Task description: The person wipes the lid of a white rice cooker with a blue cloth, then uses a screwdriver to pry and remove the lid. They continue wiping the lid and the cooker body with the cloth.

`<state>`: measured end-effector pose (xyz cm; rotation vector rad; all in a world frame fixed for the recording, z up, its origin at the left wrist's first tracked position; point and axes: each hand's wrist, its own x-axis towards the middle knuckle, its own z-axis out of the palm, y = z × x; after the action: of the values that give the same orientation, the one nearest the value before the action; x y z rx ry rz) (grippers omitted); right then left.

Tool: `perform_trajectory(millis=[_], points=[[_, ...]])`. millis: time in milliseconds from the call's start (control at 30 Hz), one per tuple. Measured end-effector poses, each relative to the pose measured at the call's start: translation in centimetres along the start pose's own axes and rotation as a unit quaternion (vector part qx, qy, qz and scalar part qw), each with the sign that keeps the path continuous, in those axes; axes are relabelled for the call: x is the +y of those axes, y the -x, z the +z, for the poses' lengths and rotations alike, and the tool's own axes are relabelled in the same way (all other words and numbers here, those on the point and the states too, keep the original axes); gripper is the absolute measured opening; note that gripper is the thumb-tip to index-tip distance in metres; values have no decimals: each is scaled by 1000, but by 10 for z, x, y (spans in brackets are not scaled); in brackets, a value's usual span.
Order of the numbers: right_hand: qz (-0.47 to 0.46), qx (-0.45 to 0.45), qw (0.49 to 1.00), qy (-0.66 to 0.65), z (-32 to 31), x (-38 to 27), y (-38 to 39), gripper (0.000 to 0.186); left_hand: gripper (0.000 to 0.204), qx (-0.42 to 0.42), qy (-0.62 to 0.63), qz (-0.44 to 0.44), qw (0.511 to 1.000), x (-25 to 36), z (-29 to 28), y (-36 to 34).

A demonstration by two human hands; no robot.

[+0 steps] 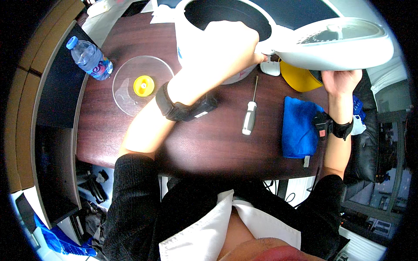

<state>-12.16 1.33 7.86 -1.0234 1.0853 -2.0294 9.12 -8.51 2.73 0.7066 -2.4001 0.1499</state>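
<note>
Status: the white lid (331, 56), at 2 o'clock, stands open beside the white round housing (180, 30) at 12 o'clock; closure is not done (further remaining work is not shown). The left hand (235, 41) curls over the housing's near rim; the right hand (342, 81) is beneath the lid. Whether either hand's fingers are clamped cannot be told. Count: one housing, one lid, one clear disc (124, 93) at 10 o'clock, one screwdriver (249, 117) near centre, one blue cloth (299, 130) at 3 o'clock.

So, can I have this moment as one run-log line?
left hand: at hinge side of white appliance | right hand: under open lid | dark table: grey-white screwdriver, blue cloth, plastic bottle
</note>
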Motion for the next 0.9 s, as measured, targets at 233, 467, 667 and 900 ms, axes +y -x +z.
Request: perform_trajectory(millis=[233, 467, 667, 900], points=[[-6, 10, 1000, 2, 11, 1, 2, 34, 49, 5, 4, -3, 1000, 0, 2, 1], [48, -205, 964, -160, -38, 8, -32, 29, 46, 10, 32, 3, 999, 1, 4, 1], [54, -225, 954, -192, -49, 5, -41, 45, 41, -6, 55, 9, 998, 3, 0, 0], [130, -333, 878, -319, -80, 17, -56, 67, 33, -11, 34, 27, 999, 5, -8, 2]])
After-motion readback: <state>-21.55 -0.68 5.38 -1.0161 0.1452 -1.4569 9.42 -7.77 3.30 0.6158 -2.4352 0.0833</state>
